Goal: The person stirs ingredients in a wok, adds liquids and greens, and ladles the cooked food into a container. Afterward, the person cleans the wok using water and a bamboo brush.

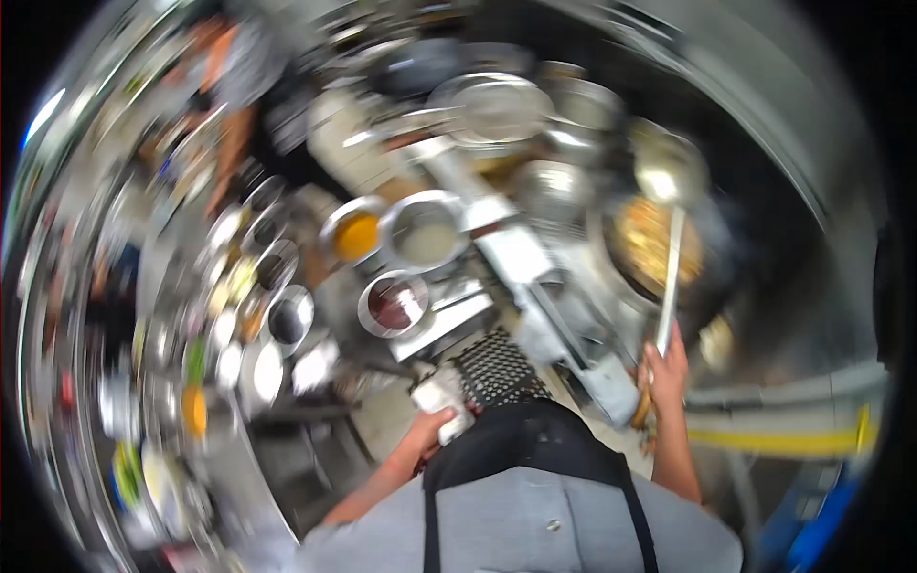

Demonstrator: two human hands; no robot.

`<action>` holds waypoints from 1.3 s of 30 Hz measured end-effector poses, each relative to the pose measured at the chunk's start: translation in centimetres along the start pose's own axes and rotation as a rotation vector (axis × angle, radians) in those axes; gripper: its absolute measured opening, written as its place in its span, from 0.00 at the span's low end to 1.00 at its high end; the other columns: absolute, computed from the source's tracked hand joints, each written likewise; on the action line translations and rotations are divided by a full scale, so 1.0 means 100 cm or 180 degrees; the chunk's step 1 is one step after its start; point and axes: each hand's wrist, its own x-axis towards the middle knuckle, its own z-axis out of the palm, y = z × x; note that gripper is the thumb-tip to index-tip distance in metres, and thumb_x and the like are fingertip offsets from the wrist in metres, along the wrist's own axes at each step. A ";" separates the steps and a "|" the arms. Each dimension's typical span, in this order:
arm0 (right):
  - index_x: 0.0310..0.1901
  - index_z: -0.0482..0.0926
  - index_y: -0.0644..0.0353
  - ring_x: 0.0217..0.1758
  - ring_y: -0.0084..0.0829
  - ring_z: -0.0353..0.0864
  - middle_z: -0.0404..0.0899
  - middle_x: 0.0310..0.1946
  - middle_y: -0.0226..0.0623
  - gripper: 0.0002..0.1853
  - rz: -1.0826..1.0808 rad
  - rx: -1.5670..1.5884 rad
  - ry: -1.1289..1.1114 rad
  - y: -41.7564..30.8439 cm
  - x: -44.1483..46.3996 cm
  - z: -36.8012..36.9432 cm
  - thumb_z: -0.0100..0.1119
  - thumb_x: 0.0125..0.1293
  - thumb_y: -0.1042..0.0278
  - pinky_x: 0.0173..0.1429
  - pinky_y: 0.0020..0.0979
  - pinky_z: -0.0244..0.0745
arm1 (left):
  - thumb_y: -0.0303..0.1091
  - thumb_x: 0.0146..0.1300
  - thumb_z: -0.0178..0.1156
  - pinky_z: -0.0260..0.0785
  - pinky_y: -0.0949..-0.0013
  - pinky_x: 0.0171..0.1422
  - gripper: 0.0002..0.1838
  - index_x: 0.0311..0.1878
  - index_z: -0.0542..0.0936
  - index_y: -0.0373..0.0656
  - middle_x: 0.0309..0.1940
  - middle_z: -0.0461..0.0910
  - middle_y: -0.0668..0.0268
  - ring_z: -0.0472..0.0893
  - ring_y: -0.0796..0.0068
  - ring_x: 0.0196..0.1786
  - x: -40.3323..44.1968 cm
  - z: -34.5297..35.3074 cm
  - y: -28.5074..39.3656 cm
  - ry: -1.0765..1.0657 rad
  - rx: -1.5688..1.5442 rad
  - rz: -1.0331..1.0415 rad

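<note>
My right hand (pixel 666 368) is wrapped round the long handle of a metal ladle (pixel 671 286). The ladle's round bowl is raised past the far rim of a wok. Yellow-brown food (pixel 653 239) lies in the wok (pixel 604 250), and the ladle handle crosses in front of it. At my waist, my left hand (pixel 427 435) closes on a folded white cloth (pixel 442 396). The picture is smeared by motion, so the kind of food cannot be made out.
Pots with orange (pixel 356 236), pale (pixel 424 236) and dark red contents (pixel 394 303) stand ahead of me. A strainer (pixel 499 107) and metal bowls sit beyond. Several small containers line the left counter, where another person (pixel 244 76) stands. A yellow bar (pixel 778 439) runs at right.
</note>
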 end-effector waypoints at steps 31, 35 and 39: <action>0.68 0.62 0.65 0.14 0.23 0.71 0.71 0.19 0.33 0.33 -0.0136 -0.2745 -0.5632 -0.046 -0.306 0.689 0.57 0.60 0.74 0.16 0.28 0.65 | 0.31 0.52 0.65 0.71 0.68 0.45 0.15 0.42 0.79 0.34 0.35 0.82 0.62 0.80 0.71 0.38 -0.349 -0.363 0.008 0.5363 -0.0001 0.3289; 0.68 0.61 0.64 0.14 0.20 0.66 0.69 0.22 0.29 0.31 0.1696 -0.1915 -0.5364 -0.058 -0.304 0.686 0.55 0.62 0.75 0.14 0.25 0.59 | 0.31 0.53 0.65 0.71 0.68 0.45 0.14 0.41 0.79 0.34 0.35 0.81 0.63 0.79 0.72 0.38 -0.352 -0.365 0.011 0.5268 -0.0060 0.3212; 0.43 0.67 0.54 0.14 0.13 0.62 0.67 0.23 0.26 0.07 0.2956 -0.1232 -0.5367 -0.078 -0.289 0.683 0.53 0.65 0.72 0.13 0.19 0.56 | 0.30 0.54 0.65 0.71 0.68 0.45 0.12 0.40 0.79 0.35 0.35 0.81 0.64 0.79 0.72 0.38 -0.354 -0.359 0.015 0.5147 -0.0186 0.3297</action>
